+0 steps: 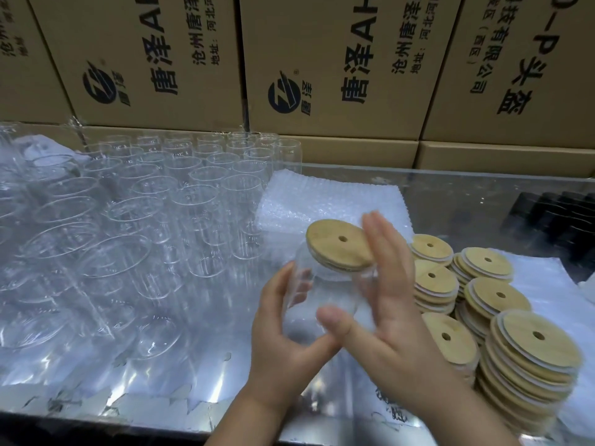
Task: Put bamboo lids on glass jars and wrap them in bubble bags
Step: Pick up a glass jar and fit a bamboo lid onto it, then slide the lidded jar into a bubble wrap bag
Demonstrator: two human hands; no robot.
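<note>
The blurred right hand [396,317] hides part of one bamboo lid stack [457,346]. At the right edge of the counter [467,194], dark items [560,217] are cut off.

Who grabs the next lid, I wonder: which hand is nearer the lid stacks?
Right. The right hand presses the lid onto the jar, just left of the lid stacks; the left hand grips the jar's other side, farther away.

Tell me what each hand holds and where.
The left hand grips the glass jar around its lower body. The right hand holds nothing: its straight fingers press the bamboo lid at the jar's mouth.
</note>
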